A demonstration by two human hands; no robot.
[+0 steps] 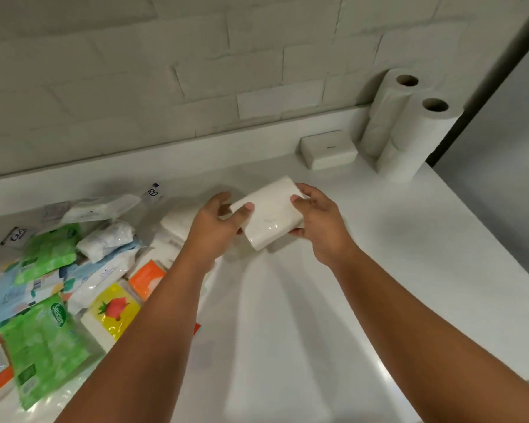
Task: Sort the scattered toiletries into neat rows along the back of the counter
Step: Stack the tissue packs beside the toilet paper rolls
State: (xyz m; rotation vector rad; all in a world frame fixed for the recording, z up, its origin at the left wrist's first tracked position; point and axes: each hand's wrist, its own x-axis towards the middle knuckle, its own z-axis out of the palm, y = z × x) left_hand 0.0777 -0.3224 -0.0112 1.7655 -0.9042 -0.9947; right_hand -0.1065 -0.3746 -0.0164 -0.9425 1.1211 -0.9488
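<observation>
A white plastic-wrapped tissue pack [269, 215] is held above the white counter [379, 239], tilted, between both hands. My left hand [217, 224] grips its left end with the thumb on top. My right hand [315, 218] grips its right end, thumb on top and fingers underneath. A heap of scattered toiletries lies at the left: green wipes packs [43, 340], a yellow pack with a strawberry [113, 309], an orange pack [147, 277], pale blue wipes [19, 291] and white packets [104, 236]. Another white pack [177, 224] lies partly hidden behind my left hand.
Two tall paper towel rolls [409, 126] stand at the back right corner. A small white box [327, 149] sits against the back ledge beside them. A white brick wall [165, 71] rises behind the counter. The counter's right edge drops off near the rolls.
</observation>
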